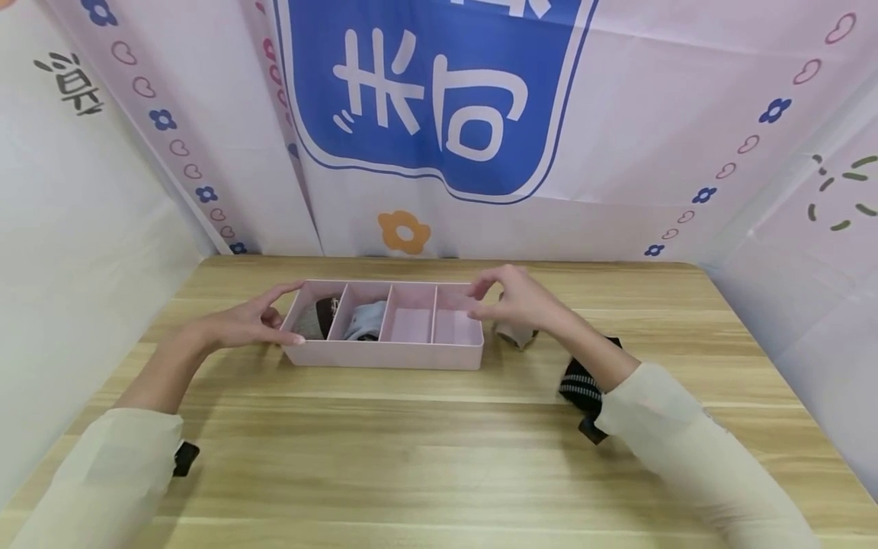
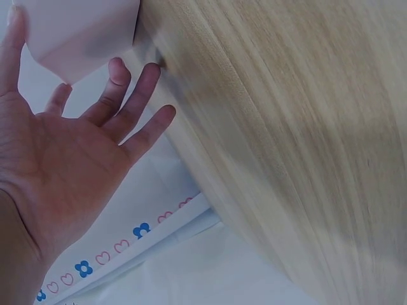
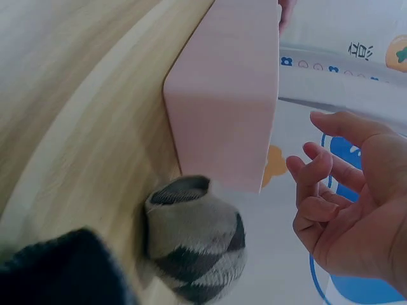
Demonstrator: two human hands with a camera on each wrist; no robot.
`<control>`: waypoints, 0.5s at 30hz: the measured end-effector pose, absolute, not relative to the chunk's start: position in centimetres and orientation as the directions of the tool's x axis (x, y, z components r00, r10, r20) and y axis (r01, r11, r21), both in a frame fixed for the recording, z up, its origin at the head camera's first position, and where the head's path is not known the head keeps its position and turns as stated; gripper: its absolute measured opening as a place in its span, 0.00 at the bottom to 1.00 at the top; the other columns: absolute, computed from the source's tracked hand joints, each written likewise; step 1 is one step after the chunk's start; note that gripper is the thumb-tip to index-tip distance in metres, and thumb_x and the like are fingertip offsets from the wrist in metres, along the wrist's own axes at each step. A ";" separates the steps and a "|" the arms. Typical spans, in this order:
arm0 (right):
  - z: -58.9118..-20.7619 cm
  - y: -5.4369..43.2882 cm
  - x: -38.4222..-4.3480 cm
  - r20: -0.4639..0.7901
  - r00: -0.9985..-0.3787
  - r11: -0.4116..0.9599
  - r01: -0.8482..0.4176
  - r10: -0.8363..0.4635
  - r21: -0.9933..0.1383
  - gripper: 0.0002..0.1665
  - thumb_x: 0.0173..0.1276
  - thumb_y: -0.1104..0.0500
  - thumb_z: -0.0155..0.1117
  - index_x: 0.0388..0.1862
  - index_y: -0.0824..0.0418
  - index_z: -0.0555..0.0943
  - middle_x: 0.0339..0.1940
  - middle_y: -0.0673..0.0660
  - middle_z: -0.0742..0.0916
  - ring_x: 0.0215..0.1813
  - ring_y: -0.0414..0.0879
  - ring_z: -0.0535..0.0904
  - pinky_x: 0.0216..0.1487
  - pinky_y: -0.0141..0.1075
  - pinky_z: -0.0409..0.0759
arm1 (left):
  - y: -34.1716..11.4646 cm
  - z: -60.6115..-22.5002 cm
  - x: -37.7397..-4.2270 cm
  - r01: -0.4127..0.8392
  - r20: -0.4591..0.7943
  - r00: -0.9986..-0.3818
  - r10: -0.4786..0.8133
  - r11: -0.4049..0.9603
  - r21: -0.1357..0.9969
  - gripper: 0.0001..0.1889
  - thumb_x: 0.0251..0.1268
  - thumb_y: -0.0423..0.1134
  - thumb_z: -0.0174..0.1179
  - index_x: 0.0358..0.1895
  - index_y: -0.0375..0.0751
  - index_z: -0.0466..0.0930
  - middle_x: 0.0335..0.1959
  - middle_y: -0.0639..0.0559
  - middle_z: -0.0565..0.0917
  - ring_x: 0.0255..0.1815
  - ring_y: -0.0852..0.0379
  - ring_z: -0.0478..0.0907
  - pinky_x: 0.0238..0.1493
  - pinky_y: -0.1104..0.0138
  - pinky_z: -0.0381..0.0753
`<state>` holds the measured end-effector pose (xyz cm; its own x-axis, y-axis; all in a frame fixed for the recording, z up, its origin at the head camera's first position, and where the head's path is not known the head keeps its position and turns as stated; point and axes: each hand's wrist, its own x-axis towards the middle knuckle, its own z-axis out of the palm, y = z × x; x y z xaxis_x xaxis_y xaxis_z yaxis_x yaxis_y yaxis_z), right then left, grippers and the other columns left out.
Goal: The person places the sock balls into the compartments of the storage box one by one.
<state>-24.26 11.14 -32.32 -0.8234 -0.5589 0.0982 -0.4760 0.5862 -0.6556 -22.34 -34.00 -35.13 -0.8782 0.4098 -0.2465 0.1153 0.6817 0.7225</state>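
Note:
A pink storage box (image 1: 384, 355) with several compartments in a row stands on the table. My left hand (image 1: 250, 319) holds its left end, thumb at the front rim and index finger at the back corner; the other fingers spread loosely beside it in the left wrist view. A grey and dark sock (image 1: 312, 320) lies in the leftmost compartment and a light blue one (image 1: 366, 320) in the second. My right hand (image 1: 514, 299) hovers at the box's right end, fingers loosely bent, with nothing in them. Beneath it, a rolled argyle sock (image 3: 194, 241) sits beside the box.
A black sock-like bundle with pale stripes (image 1: 581, 387) lies farther right, partly hidden under my right forearm. The wooden table (image 1: 384, 450) ends at a printed cloth backdrop (image 1: 604, 221), with white cloth walls at both sides.

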 end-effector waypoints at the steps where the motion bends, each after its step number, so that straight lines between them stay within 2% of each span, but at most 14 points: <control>1: -32.4 11.4 -24.2 0.101 -0.825 0.586 -0.475 -0.556 -0.657 0.17 0.63 0.60 0.76 0.48 0.66 0.87 0.46 0.64 0.89 0.48 0.57 0.84 0.50 0.49 0.82 | -34.0 -35.1 -22.3 0.117 -0.245 -0.878 0.410 0.682 0.722 0.54 0.64 0.39 0.70 0.84 0.40 0.40 0.31 0.50 0.69 0.34 0.55 0.66 0.37 0.65 0.68; 5: -32.9 12.6 -24.2 0.106 -0.834 0.582 -0.463 -0.541 -0.668 0.16 0.63 0.62 0.77 0.47 0.68 0.86 0.45 0.66 0.87 0.46 0.57 0.85 0.46 0.45 0.85 | -34.2 -35.1 -22.3 0.120 -0.244 -0.879 0.409 0.686 0.717 0.54 0.64 0.40 0.70 0.85 0.40 0.40 0.31 0.49 0.69 0.34 0.55 0.66 0.38 0.64 0.68; 8: -33.0 13.6 -24.1 0.108 -0.842 0.601 -0.461 -0.529 -0.653 0.16 0.63 0.61 0.77 0.47 0.67 0.86 0.45 0.66 0.87 0.50 0.58 0.84 0.50 0.46 0.84 | -34.2 -35.1 -22.3 0.108 -0.255 -0.881 0.399 0.694 0.712 0.54 0.64 0.41 0.70 0.85 0.42 0.40 0.31 0.49 0.70 0.35 0.54 0.66 0.38 0.64 0.68; 11: -33.1 14.5 -23.9 0.101 -0.853 0.635 -0.455 -0.512 -0.624 0.17 0.63 0.59 0.77 0.49 0.65 0.86 0.46 0.64 0.87 0.51 0.56 0.82 0.50 0.48 0.80 | -34.2 -35.1 -22.3 0.107 -0.255 -0.882 0.396 0.694 0.712 0.55 0.64 0.41 0.70 0.85 0.42 0.40 0.31 0.49 0.70 0.36 0.54 0.67 0.39 0.63 0.68; 15: -33.6 15.9 -23.8 0.069 -0.868 0.674 -0.429 -0.491 -0.601 0.22 0.63 0.60 0.77 0.54 0.67 0.84 0.49 0.64 0.87 0.44 0.54 0.82 0.45 0.45 0.79 | -34.2 -35.3 -22.3 0.106 -0.250 -0.880 0.403 0.681 0.725 0.55 0.64 0.40 0.71 0.85 0.41 0.40 0.31 0.49 0.70 0.35 0.54 0.67 0.38 0.64 0.68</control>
